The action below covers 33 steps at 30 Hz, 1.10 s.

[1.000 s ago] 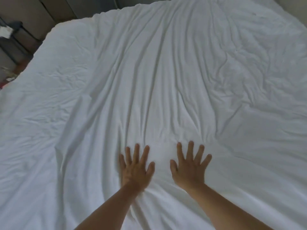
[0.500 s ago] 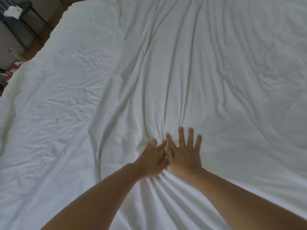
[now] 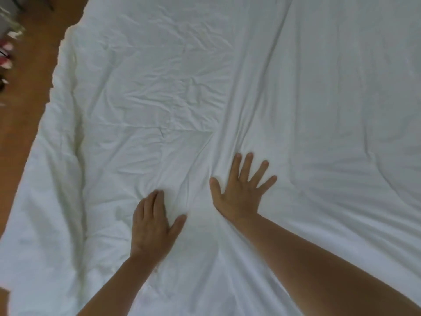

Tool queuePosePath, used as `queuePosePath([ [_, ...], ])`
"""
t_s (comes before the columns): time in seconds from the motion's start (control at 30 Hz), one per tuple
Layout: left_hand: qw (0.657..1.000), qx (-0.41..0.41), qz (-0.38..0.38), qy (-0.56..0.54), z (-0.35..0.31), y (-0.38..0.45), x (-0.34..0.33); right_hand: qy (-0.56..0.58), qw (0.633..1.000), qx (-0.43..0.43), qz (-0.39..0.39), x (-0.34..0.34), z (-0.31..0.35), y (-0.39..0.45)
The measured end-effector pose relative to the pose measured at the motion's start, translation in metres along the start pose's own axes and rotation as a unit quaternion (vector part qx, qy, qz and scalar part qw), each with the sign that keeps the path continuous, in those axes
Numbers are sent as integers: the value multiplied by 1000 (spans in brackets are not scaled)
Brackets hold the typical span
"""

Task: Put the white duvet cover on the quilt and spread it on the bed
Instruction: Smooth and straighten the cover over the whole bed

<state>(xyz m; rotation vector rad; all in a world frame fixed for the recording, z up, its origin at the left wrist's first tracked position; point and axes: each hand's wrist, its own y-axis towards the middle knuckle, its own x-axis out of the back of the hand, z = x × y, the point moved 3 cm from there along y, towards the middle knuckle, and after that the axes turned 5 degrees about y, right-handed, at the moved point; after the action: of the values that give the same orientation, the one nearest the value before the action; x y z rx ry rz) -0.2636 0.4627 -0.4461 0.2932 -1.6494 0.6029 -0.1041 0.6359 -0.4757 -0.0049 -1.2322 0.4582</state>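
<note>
Underneath both hands, the white duvet cover fills almost the whole view, spread over the bed and reaching far beyond the fingertips on every side. Its cloth is finely crumpled up and to the left of the left hand, while smoother, longer folds run away above the right hand and out to its right. Whether the quilt sits inside the cover cannot be told, though the left edge looks puffy and thick. Past that edge, well to the left of the left hand, lies a brown floor, with some blurred reddish and pale things at the far upper left that are too smeared to name.

Nearer, two bare forearms come in from the bottom. The right hand lies flat on the cover, palm down, its fingers straight and fanned wide, gripping nothing; creases bunch just above its fingertips. The left hand rests palm down too, slightly lower and to the left, apart from the right, its fingers held together and the thumb stuck out toward the right hand. It holds nothing either, only pressing the cloth.
</note>
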Motion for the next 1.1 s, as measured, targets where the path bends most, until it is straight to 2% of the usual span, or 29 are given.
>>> queuePosePath([
  [0.1, 986, 97, 25, -135, 11, -8, 13, -10, 1000, -2, -15, -6, -2, 5],
  [0.17, 951, 176, 59, -249, 11, -7, 19, -14, 1000, -1, -21, -7, -4, 4],
  [0.2, 939, 184, 60, -283, 10, -6, 23, -18, 1000, -1, -24, -7, -4, 4],
  [0.3, 965, 71, -6, -251, 8, -10, 35, -33, 999, -5, -22, -8, -3, 6],
  [0.33, 976, 32, 9, -213, 11, -12, 29, -34, 999, -9, -21, -10, -4, 6],
  [0.37, 984, 19, 48, -170, 13, -14, 25, -35, 999, -19, -23, -13, -8, 4],
  [0.43, 995, -14, 75, -68, 17, -25, 12, -49, 998, -29, -33, -15, -10, 4],
  [0.5, 987, -93, 115, -68, 16, -40, 5, -58, 997, -51, -28, -13, -7, 4],
  [0.57, 982, -131, 77, -110, 17, -53, 0, -71, 994, -81, -32, -8, -6, -5],
  [0.67, 957, -127, 61, -254, 59, -44, 10, -30, 984, -173, -43, -19, 37, -49],
  [0.7, 941, -114, 90, -307, 70, -43, 6, -3, 980, -194, -41, -30, 61, -76],
  [0.77, 899, -71, 174, -395, 89, -42, 0, 32, 981, -183, -49, -60, 110, -132],
  [0.83, 894, -58, 181, -405, 101, -38, -7, 68, 980, -169, -79, -82, 158, -184],
  [0.97, 902, -62, 170, -391, 139, -29, 3, 77, 946, -207, -236, -116, 231, -265],
  [1.1, 896, -99, 140, -410, 185, -35, 16, 64, 912, -298, -276, -142, 280, -280],
])
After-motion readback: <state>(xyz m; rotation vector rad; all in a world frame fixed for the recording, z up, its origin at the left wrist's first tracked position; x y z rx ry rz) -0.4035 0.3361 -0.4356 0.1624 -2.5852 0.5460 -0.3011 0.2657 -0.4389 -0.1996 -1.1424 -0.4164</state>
